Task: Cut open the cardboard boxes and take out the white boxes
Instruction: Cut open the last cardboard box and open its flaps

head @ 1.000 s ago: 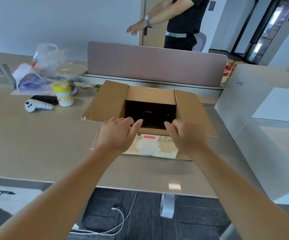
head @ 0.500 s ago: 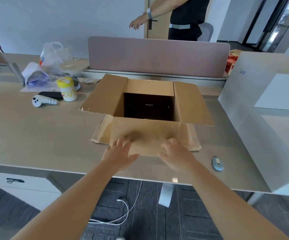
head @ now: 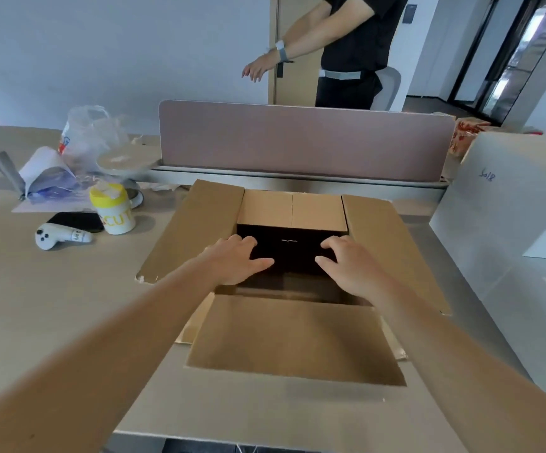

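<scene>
An open cardboard box (head: 297, 338) stands on the desk in front of me with all flaps folded outward. Inside it lies a dark box (head: 286, 248) with a small pale mark on top. My left hand (head: 235, 259) reaches into the opening at the left, fingers spread over the dark box. My right hand (head: 347, 259) reaches in at the right in the same way. Whether the fingers touch the dark surface I cannot tell. Neither hand holds anything.
A large white box (head: 510, 204) stands at the right. Left of the cardboard box are a yellow-lidded canister (head: 113, 209), a white controller (head: 59, 237), a black phone (head: 75, 220) and plastic bags (head: 88, 138). A pink divider (head: 297, 138) runs behind; a person (head: 347, 50) stands beyond it.
Both hands left the near flap, which now lies folded down toward me, and moved forward into the box opening. The view has moved closer over the box.
</scene>
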Motion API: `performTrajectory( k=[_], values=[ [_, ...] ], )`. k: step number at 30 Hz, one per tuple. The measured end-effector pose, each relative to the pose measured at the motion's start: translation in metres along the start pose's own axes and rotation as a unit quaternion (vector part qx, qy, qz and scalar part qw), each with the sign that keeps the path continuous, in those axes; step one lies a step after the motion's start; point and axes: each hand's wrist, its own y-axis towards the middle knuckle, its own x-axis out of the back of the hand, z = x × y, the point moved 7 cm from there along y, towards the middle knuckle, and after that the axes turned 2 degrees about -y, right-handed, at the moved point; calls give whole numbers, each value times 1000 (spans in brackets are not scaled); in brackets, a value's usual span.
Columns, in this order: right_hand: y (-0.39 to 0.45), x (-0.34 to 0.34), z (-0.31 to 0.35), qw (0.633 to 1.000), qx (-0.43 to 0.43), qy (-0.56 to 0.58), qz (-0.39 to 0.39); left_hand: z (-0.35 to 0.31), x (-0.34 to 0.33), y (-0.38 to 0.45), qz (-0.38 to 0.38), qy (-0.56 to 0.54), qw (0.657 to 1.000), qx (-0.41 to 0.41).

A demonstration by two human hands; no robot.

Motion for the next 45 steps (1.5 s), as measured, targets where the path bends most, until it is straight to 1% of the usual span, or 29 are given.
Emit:
performTrajectory(
  k=[2, 5, 9, 11, 14, 15, 17, 21, 23, 26, 29, 33, 36, 40, 45],
  values=[
    [26, -3, -5, 999, -29, 2, 21, 5, 2, 27, 14, -22, 1000, -4],
    [55, -12, -14, 995, -81, 34, 45, 6, -3, 59, 39, -29, 999, -19],
    [81, -26, -24, 984, -145, 98, 32, 5, -10, 86, 50, -53, 997, -41],
    [89, -26, -29, 979, -152, 132, -21, 3, -11, 91, 35, -58, 996, -57],
    [90, -14, -32, 963, -140, 169, -154, 2, -3, 94, -27, -50, 995, -86],
    [90, -10, -31, 960, -128, 170, -182, 1, 2, 94, -55, -49, 993, -97],
    [95, -5, -26, 962, -94, 155, -202, 0, 12, 97, -103, -49, 987, -116],
    [122, 7, -20, 975, -41, 114, -184, -1, 32, 113, -174, -47, 975, -130],
    [138, 15, -21, 980, -26, 81, -181, 0, 37, 128, -185, -33, 974, -126],
    [167, 23, -33, 985, -23, 24, -171, 3, 40, 159, -174, 11, 979, -107],
    [193, 26, -53, 989, -48, 2, -140, 7, 44, 192, -166, 56, 981, -86],
    [215, 14, -82, 993, -86, -43, -61, 17, 38, 224, -130, 88, 986, -53],
    [222, -2, -94, 992, -109, -69, -10, 24, 27, 233, -105, 103, 988, -37],
    [224, -8, -95, 987, -106, -116, -16, 25, 25, 237, -113, 83, 990, -33],
    [210, -5, -85, 988, -86, -120, -38, 23, 26, 234, -120, 76, 988, -53]
  ],
)
